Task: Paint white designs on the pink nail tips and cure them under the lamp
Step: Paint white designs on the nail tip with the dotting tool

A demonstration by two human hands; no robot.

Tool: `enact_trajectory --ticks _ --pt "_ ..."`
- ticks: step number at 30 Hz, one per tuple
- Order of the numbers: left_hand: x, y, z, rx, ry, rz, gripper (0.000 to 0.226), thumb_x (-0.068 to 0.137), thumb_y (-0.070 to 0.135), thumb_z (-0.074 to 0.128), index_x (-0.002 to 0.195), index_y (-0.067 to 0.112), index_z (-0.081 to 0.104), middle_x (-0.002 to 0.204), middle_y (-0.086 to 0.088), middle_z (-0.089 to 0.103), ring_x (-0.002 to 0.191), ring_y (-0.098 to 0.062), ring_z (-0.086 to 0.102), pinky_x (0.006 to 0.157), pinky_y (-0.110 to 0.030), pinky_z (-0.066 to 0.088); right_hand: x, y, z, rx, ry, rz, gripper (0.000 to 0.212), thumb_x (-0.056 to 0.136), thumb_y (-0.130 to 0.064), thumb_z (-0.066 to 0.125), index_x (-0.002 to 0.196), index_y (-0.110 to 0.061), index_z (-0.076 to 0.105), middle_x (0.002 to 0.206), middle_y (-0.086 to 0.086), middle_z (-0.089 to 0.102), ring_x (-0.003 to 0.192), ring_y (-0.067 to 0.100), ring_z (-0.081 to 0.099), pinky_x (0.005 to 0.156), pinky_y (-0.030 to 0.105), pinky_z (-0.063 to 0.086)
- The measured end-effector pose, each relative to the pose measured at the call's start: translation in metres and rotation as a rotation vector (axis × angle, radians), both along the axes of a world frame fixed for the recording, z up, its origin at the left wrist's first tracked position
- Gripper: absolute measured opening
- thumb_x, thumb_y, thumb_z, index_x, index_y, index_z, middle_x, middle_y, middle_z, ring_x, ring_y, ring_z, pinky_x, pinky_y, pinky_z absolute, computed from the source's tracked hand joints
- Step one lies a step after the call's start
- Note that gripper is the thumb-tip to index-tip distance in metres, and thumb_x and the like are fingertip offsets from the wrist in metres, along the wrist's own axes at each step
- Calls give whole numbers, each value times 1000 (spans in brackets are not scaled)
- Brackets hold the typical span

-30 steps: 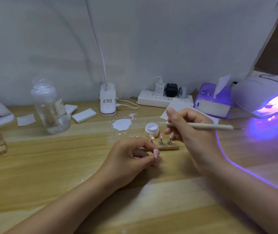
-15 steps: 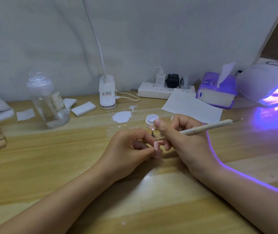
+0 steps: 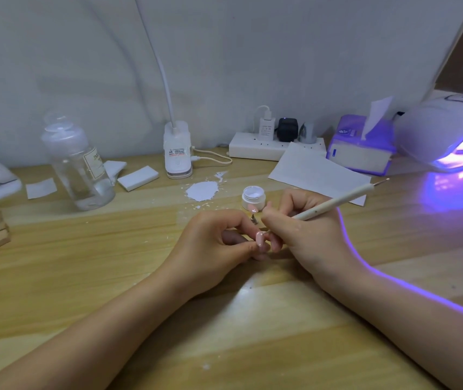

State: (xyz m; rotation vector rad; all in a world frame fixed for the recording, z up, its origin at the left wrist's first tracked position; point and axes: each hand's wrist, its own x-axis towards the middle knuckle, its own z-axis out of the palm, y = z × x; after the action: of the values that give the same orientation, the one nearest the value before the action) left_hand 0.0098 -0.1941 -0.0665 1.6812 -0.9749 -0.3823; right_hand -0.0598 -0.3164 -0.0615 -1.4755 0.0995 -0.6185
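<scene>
The left hand [image 3: 213,243] is pinching a pink nail tip [image 3: 260,240]; the right hand [image 3: 303,235] is gripping a dotting pen [image 3: 334,202] whose tip is touching it.

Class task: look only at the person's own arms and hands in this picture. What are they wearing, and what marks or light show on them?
Both forearms are bare: no sleeves, watch, bracelets or rings show. The left hand and right hand wear no gloves. A thin violet line of light from the lit lamp runs along the outer edge of the right hand and forearm.
</scene>
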Motion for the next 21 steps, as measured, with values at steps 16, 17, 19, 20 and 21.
enact_trajectory --ticks 16,17,19,20,21 --pt "0 -1 0 24 -18 10 11 79 4 68 70 9 64 68 -12 71 60 -5 66 57 -13 46 0 0 0 -22 7 5 40 82 2 57 49 -10 37 34 3 45 38 14 55 43 17 45" --pt "0 -1 0 25 -17 11 11 79 4 68 70 9 64 68 -12 71 60 -5 66 58 -13 47 0 0 0 -25 7 6 40 82 2 57 49 -10 37 34 3 45 38 13 55 43 17 45" --pt "0 -1 0 23 -16 11 14 79 3 68 69 11 64 67 -10 71 60 -4 66 57 -13 47 -1 0 0 -23 9 11 42 82 2 58 48 -13 38 35 4 45 38 14 55 43 17 45" --pt "0 -1 0 23 -18 11 15 79 3 68 68 11 64 67 -9 70 60 -4 66 58 -13 47 0 0 0 -20 11 13 43 82 3 58 47 -14 38 35 4 45 38 14 55 43 18 46" --pt "0 -1 0 24 -19 11 14 79 3 68 68 11 64 67 -9 70 60 -4 66 58 -13 47 0 0 0 -18 12 13 43 81 3 58 47 -14 38 35 4 45 38 14 55 43 18 46"
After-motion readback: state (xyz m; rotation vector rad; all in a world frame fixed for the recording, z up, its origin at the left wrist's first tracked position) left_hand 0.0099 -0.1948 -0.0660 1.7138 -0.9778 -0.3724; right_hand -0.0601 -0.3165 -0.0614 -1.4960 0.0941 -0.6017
